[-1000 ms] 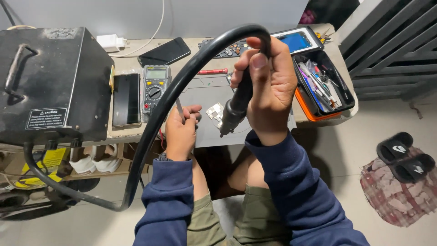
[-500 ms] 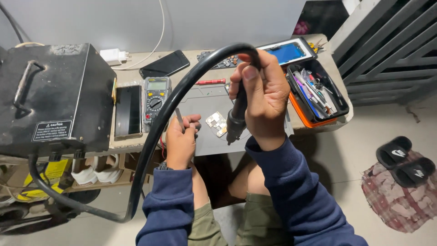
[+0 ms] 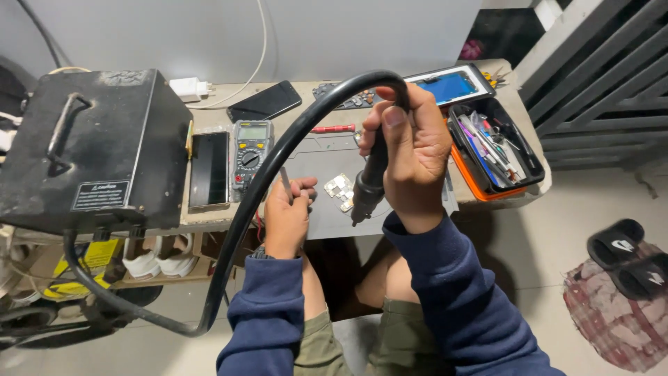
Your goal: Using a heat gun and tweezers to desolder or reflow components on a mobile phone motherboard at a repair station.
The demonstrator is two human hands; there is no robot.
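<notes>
Here, mid-frame, the right hand [image 3: 416, 157] grips a hot-air wand [image 3: 369, 184] over a small board [image 3: 340, 189]; the left hand [image 3: 287, 216] pinches tweezers [image 3: 286, 184]. Lingering heat could scorch it.

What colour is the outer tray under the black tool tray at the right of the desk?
Orange; the outer tray shows best, along its left edge, in the head view.

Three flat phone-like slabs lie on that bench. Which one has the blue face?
The one at the far right corner, the blue-screened slab, beside the tool tray. The slab by the white charger and the one beside the multimeter are both black.
</notes>
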